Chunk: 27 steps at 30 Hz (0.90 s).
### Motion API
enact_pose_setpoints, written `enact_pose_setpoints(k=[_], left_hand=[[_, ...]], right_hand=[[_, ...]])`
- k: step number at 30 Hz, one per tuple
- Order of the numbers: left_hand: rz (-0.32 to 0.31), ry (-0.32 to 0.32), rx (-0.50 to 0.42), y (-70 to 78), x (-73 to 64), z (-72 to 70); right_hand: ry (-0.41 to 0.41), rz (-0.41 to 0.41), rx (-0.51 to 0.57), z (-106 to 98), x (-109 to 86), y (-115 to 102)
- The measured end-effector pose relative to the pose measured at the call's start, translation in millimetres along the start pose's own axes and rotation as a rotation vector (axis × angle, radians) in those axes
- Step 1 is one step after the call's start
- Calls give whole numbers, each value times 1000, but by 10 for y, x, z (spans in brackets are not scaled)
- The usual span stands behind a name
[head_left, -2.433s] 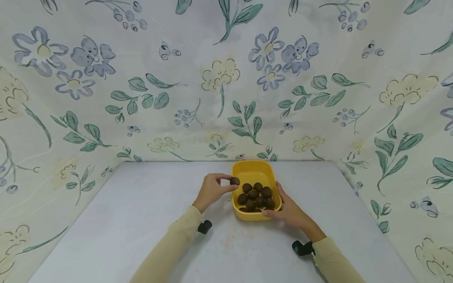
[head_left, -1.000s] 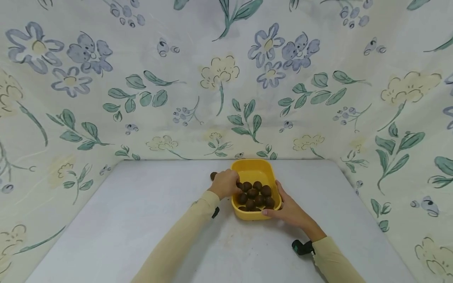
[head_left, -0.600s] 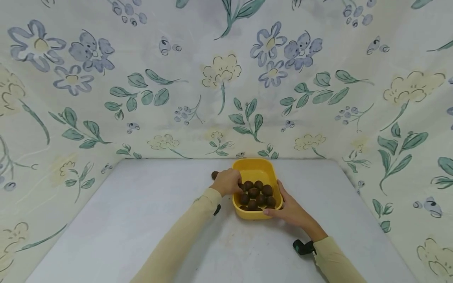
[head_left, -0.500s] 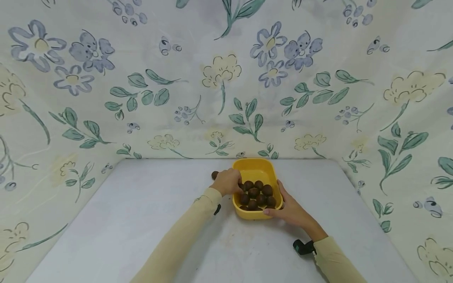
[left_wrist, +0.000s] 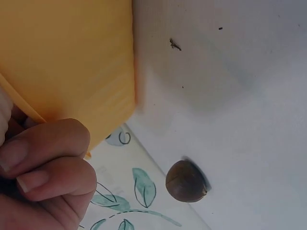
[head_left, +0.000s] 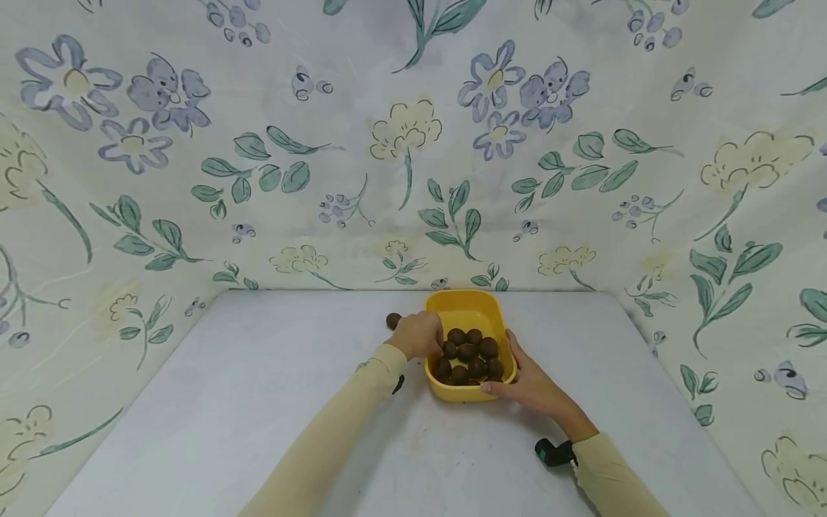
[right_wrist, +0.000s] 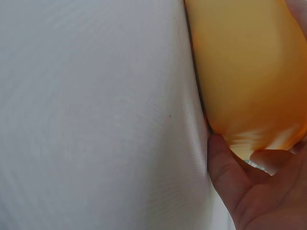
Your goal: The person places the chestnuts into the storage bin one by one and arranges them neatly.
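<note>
A yellow plastic tub [head_left: 461,393] stands at the far middle of the table, with several round brown nuts [head_left: 477,368], like macadamias in the shell, in its near half. My left hand [head_left: 416,335] reaches over its left rim, fingers curled beside the nuts. In the left wrist view, two bent fingers [left_wrist: 64,177] show at the rim; the other fingertips are hidden, and I cannot tell whether they pinch a nut. One loose nut [left_wrist: 186,181] lies on the table left of the tub. My right hand [head_left: 533,384] grips the tub's near right corner, thumb on the front rim.
The white table [head_left: 258,402] ends at a flower-patterned cloth [head_left: 400,179] behind and at both sides. Small dark specks [left_wrist: 175,44] lie on the table beside the tub. A black wrist camera [head_left: 552,452] sits at the right wrist.
Earlier my left hand held a nut over the tub's left rim; since then a nut lies left of the tub and the hand is back inside. Nuts near its fingers have shifted slightly. My right hand stays put.
</note>
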<state>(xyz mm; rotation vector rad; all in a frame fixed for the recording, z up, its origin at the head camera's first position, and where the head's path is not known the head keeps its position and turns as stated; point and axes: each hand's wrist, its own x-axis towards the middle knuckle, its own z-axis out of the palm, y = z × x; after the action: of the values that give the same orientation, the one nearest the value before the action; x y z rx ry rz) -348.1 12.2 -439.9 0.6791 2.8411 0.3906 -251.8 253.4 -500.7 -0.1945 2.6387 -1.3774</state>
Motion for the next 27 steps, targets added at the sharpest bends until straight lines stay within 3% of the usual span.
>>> enact_pose_setpoints(k=[6, 12, 21, 27], left_hand=[[-3, 34, -7, 1, -23, 5], [25, 172, -18, -66, -121, 15], [-68, 492, -330, -462, -248, -150], [-130, 604, -447, -715, -263, -198]], right_hand=[[-1, -2, 19, -11, -3, -8], [-3, -5, 21, -7, 5, 9], [-1, -4, 19, -9, 10, 5], [2, -8, 18, -3, 11, 14]])
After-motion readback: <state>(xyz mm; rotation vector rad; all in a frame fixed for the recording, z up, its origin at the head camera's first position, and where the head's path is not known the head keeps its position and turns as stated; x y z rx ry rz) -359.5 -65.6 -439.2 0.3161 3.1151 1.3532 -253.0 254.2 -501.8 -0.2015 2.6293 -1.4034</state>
